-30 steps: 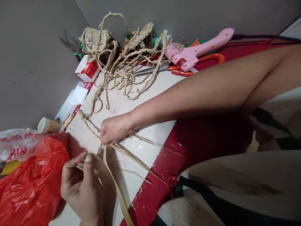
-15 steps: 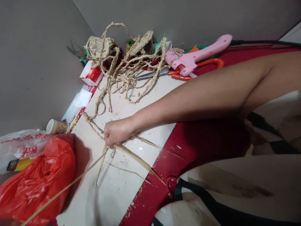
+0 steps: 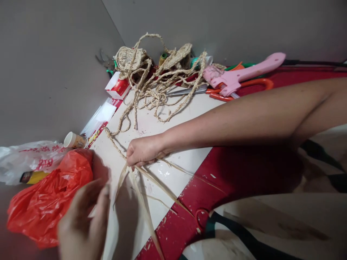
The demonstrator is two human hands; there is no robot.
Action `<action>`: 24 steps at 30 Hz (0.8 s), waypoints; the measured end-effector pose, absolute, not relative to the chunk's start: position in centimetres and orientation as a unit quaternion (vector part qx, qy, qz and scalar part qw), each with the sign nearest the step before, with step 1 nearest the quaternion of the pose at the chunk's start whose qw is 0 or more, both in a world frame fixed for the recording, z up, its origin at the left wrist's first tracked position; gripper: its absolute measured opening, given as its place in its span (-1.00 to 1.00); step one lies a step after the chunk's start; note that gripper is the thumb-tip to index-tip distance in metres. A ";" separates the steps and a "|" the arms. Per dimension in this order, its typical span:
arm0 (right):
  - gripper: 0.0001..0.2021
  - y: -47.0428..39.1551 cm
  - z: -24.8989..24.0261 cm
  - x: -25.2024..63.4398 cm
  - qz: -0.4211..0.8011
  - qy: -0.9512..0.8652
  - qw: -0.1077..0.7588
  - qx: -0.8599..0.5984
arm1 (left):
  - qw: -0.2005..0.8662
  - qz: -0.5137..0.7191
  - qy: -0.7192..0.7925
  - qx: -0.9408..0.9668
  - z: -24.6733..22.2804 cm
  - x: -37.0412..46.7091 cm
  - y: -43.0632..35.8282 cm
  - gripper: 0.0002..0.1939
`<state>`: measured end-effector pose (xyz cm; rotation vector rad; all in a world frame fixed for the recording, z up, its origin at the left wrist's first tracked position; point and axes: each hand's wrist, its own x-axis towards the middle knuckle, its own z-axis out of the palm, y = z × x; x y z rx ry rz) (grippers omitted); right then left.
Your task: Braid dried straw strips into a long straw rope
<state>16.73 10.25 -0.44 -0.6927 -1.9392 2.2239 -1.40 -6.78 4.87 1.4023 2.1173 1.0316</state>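
Observation:
My right hand is closed in a fist, pressed down on the pale board. It grips the end of a braided straw cord, which runs up and left from the knuckles. Loose flat straw strands fan out below and to the right of the fist. My left hand, blurred, is at the lower left, apart from the strands. Its thumb and fingers are bent with a gap between them, and nothing shows in it. The rest of the cord lies in a tangled heap above my right hand.
A pink glue gun rests over orange-handled scissors at the upper right. A red-and-white box, a paper cup and a red plastic bag line the left. Grey walls meet behind. Straw scraps litter the red cloth.
My left hand has come into view at the lower left. The long strand that stretched to the lower left now hangs down to the right. The whole view has shifted slightly; my right hand keeps its grip.

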 end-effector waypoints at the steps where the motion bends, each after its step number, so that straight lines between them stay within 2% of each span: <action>1: -0.88 10.2 -0.5 16.7 0.742 -0.629 0.052 -0.226 | 0.222 0.350 0.760 0.501 4.0 -0.1 -5.7 -0.60; 5: -0.86 10.3 -0.8 16.6 0.767 -0.604 0.052 -0.209 | 0.373 0.383 0.720 0.441 1.4 3.1 -2.6 -0.72; 8: -0.83 10.4 -0.9 16.6 0.774 -0.600 0.050 -0.195 | 0.391 0.415 0.707 0.418 0.9 3.2 -2.4 -0.76; 10: -0.81 10.5 -1.0 16.7 0.775 -0.601 0.041 -0.192 | 0.345 0.424 0.718 0.431 1.1 2.8 -2.8 -0.79; 14: -0.79 10.7 -1.0 16.8 0.793 -0.583 0.012 -0.175 | 0.147 0.456 0.708 0.519 1.7 2.2 -3.3 -0.92; 16: -0.77 10.8 -1.1 16.8 0.802 -0.573 0.004 -0.165 | 0.118 0.438 0.688 0.566 1.7 1.9 -3.2 -0.94; 18: -0.76 10.8 -1.1 16.8 0.807 -0.569 0.002 -0.158 | 0.153 0.401 0.685 0.589 1.5 1.4 -2.9 -0.98; 20: -0.77 10.9 -1.1 16.8 0.809 -0.569 0.002 -0.151 | 0.224 0.385 0.684 0.578 1.0 1.1 -2.5 -0.93; 24: -0.78 11.0 -1.3 16.9 0.809 -0.570 -0.002 -0.143 | 0.337 0.411 0.663 0.527 0.5 1.0 -1.9 -0.84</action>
